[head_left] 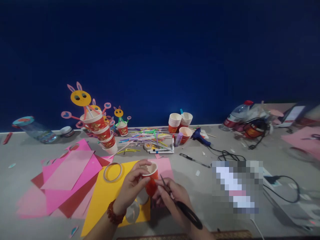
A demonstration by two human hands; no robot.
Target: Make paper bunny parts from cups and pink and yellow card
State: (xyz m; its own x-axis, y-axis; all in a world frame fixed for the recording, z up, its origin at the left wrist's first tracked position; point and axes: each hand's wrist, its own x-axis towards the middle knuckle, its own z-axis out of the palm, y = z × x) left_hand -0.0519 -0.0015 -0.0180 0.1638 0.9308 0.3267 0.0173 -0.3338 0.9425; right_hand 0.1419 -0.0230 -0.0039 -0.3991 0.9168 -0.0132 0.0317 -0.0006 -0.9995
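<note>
My left hand [136, 181] is wrapped round a red paper cup [151, 186] with a white rim, fingers at its far side and thumb on the front. Close against the cup's right side, my right hand [172, 193] is closed on a pair of scissors [188, 213]. Their black handle points down to the right and the blades rise toward the cup. Right fingertips also seem to touch the cup's lower side. Under the hands lie yellow paper [100, 206] and pink paper [165, 166]. A roll of tape [112, 172] rests on the yellow sheet.
Pink and red sheets [67, 170] spread at left. Behind them stand stacked cups with a rabbit-faced figure [80, 98]. Drinking straws [150, 136], stacked cups [174, 121], and a blue glue gun [200, 136] line the back. A pen [195, 160] lies right; a bottle [236, 115] stands farther off.
</note>
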